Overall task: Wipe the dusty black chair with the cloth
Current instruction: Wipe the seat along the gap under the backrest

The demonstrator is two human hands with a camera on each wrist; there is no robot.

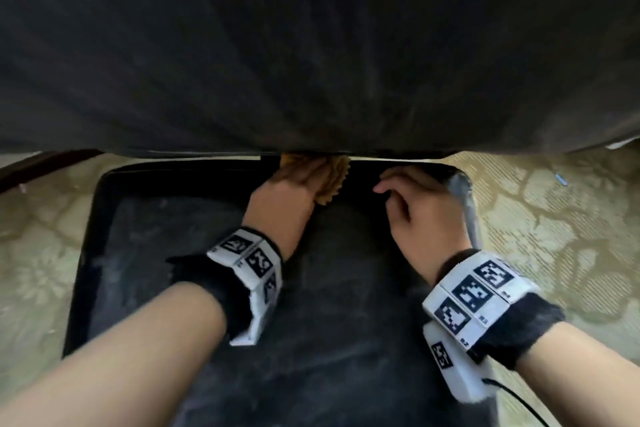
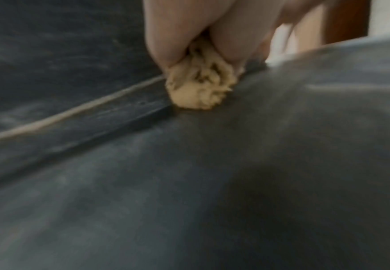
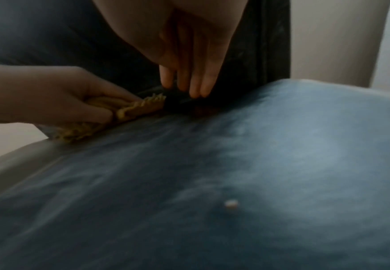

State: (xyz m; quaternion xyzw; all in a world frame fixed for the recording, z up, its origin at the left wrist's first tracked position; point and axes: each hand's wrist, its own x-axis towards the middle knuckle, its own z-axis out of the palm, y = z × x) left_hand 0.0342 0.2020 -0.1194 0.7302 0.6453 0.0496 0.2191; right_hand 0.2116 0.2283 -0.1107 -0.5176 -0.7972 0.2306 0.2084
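The black chair seat (image 1: pixel 329 305) is streaked with grey dust, and its backrest (image 1: pixel 311 45) fills the top of the head view. My left hand (image 1: pixel 298 180) grips a bunched yellow cloth (image 1: pixel 334 180) and presses it into the gap where seat meets backrest. The wrist view shows the cloth (image 2: pixel 201 85) wadded between my fingers at that seam. My right hand (image 1: pixel 408 198) hovers beside it near the seat's back right, holding nothing; its straight fingers (image 3: pixel 196 80) point down at the seam, just right of the cloth (image 3: pixel 138 107).
A patterned beige carpet (image 1: pixel 554 218) lies on both sides of the chair. A small pale crumb (image 3: pixel 231 204) sits on the dusty seat (image 3: pixel 282 164). A dark wooden piece (image 1: pixel 41 166) shows at the left edge.
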